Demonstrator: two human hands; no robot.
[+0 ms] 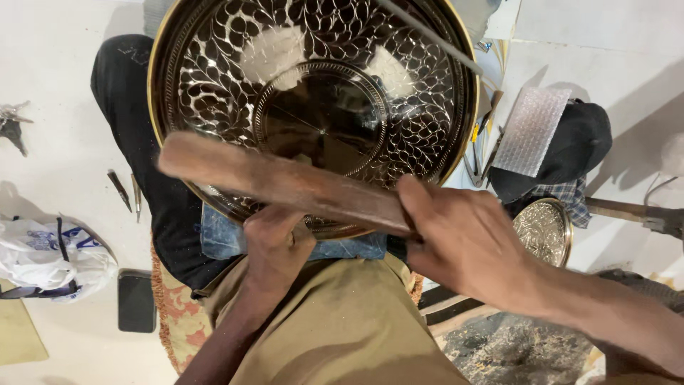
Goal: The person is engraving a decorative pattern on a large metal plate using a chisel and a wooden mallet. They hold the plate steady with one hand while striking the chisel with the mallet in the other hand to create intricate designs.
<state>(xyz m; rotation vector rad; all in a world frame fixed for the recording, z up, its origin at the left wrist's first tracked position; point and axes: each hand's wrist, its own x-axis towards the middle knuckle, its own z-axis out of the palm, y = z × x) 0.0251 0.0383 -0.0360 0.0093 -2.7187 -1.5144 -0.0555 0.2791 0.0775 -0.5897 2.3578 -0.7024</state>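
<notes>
A large round metal tray (pixel 313 93), engraved with a leaf pattern and edged in brass, leans on my lap and fills the upper middle. My right hand (pixel 463 239) grips one end of a brown wooden stick (pixel 285 182) that lies blurred across the tray's lower part. My left hand (pixel 274 246) sits at the tray's bottom rim, fingers closed around something small under the stick; I cannot tell what it is.
A small engraved round plate (pixel 545 232) lies at right beside a dark cloth bundle (pixel 570 153) with bubble wrap (pixel 533 132). Thin metal tools (pixel 122 191) lie on the floor at left, with a white plastic bag (pixel 50 257) and a black phone (pixel 136 301).
</notes>
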